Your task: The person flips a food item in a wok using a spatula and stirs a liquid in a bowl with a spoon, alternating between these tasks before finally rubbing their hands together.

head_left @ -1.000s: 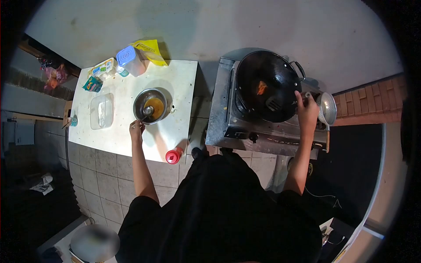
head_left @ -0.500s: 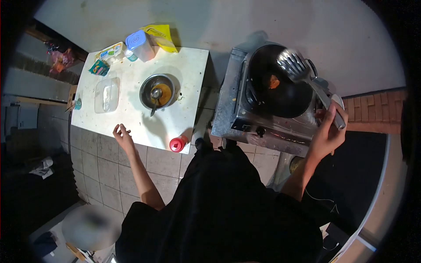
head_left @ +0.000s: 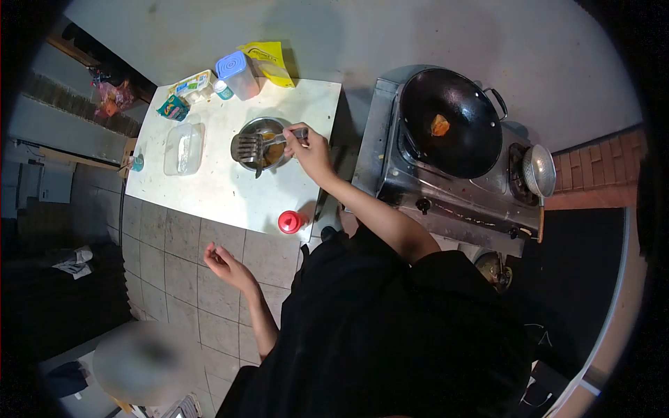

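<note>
My right hand (head_left: 309, 155) grips the handle of a slotted metal spatula (head_left: 254, 146) over the white table. The spatula's head lies above a steel bowl (head_left: 273, 164) and hides part of it. Inside the bowl is an orange-brown mixture (head_left: 273, 151), and a dark ladle handle (head_left: 259, 169) shows at its near side. My left hand (head_left: 228, 268) hangs over the floor in front of the table, fingers loosely bent and apart, with nothing in it. A small orange-brown piece of food (head_left: 440, 125) lies in the black wok (head_left: 463, 153) on the stove.
On the white table (head_left: 230, 198) stand a clear plastic container (head_left: 185, 150), a blue-lidded tub (head_left: 238, 73), a yellow bag (head_left: 268, 63), a green packet (head_left: 173, 108) and a red-capped bottle (head_left: 290, 222). A small pan (head_left: 539, 171) sits on the stove's right burner (head_left: 517, 174).
My right hand has carried the spatula left from over the wok to over the bowl. My left hand has moved down and slightly right, away from the table edge.
</note>
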A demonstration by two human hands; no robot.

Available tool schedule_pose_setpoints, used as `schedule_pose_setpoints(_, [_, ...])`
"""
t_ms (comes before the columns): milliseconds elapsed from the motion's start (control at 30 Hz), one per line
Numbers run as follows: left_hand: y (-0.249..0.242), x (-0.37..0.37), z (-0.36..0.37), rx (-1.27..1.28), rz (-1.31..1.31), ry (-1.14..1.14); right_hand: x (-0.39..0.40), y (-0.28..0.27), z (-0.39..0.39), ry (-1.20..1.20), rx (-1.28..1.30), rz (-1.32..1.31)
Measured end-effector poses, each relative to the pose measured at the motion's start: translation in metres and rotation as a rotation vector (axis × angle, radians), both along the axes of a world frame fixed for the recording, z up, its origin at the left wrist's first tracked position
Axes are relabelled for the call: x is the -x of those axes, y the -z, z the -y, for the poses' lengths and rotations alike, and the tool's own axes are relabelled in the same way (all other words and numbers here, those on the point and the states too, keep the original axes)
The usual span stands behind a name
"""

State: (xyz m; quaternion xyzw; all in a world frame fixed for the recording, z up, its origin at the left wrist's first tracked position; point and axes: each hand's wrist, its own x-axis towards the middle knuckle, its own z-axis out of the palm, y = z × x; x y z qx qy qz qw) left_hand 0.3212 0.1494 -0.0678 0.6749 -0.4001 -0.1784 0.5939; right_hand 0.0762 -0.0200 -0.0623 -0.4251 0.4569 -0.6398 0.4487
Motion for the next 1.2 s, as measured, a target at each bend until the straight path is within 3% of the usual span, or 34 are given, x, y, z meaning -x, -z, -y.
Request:
schedule_pose_setpoints(233, [-0.017, 0.025, -0.028, 0.011, -0.081, 0.052, 0.011, -0.022, -0.024, 0.081, -0.021, 0.128])
schedule_pose_setpoints(467, [-0.037, 0.062, -0.037, 0.022, -0.156, 0.231, 0.090, -0.095, -0.101, 0.155, 0.094, 0.212])
schedule_pose_setpoints(600, [-0.038, 0.122, -0.049, -0.035, -0.232, 0.265, 0.155, -0.109, -0.161, 0.156, 0.093, 0.246])
schedule_pose_setpoints(733, [-0.010, 0.189, -0.083, -0.144, -0.252, 0.363, 0.215, -0.111, -0.228, 0.236, -0.028, 0.351])
schedule_pose_setpoints(800, [-0.018, 0.230, -0.105, -0.286, -0.359, 0.609, 0.242, -0.115, -0.256, 0.305, -0.126, 0.445])
schedule_pose_setpoints(867, [-0.026, 0.253, -0.126, -0.361, -0.325, 0.705, 0.266, -0.114, -0.280, 0.370, -0.184, 0.515])
schedule_pose_setpoints(1000, [-0.037, 0.260, -0.160, -0.490, -0.332, 1.032, 0.308, -0.103, -0.311, 0.362, -0.143, 0.563])
schedule_pose_setpoints(1033, [-0.047, 0.263, -0.166, -0.475, -0.321, 1.029, 0.317, -0.101, -0.317, 0.377, -0.128, 0.562])
schedule_pose_setpoints(1100, [-0.067, 0.274, -0.176, -0.452, -0.641, 1.145, 0.334, -0.099, -0.323, 0.385, -0.101, 0.562])
schedule_pose_setpoints(1200, [-0.109, 0.314, -0.175, -0.333, -0.629, 1.197, 0.358, -0.099, -0.332, 0.428, -0.010, 0.550])
